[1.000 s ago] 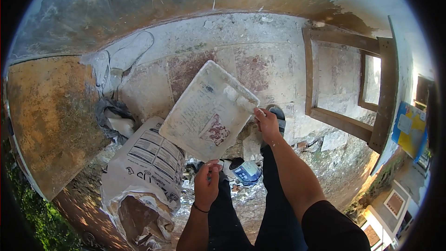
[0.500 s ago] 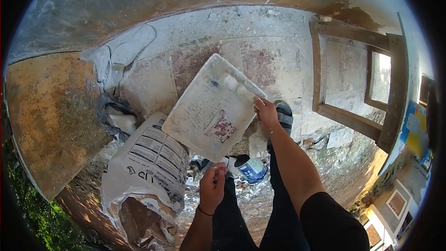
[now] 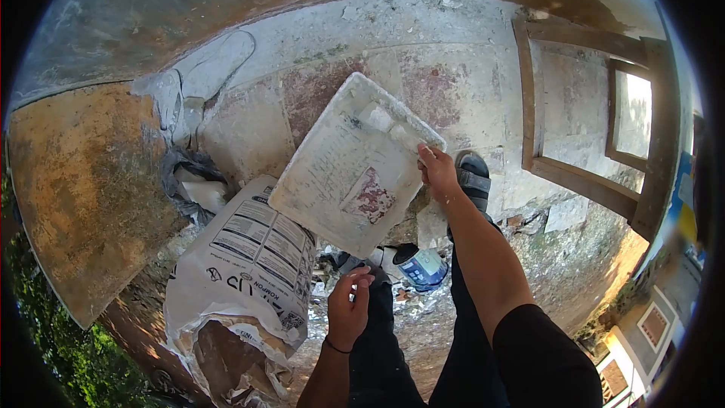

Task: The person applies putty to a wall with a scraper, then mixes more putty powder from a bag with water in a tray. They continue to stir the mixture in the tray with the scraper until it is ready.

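Note:
My right hand grips the right rim of a white, plaster-stained rectangular tray, which it holds tilted in the air over the floor. A reddish bare patch shows on the tray's lower part. Just below the tray's lower corner is my left hand, seen from the back. Its fingers are loosely curled, it is apart from the tray, and nothing shows in it. My dark trousers and a sandalled foot are under the right arm.
A torn printed paper sack stands at lower left. A blue-and-white can lies among white debris by my legs. A rusty sheet leans at left, with a wooden frame at right and a black bag near the wall.
My left hand has let go of the tray's lower corner and dropped slightly. The right hand has carried the tray up and a little right.

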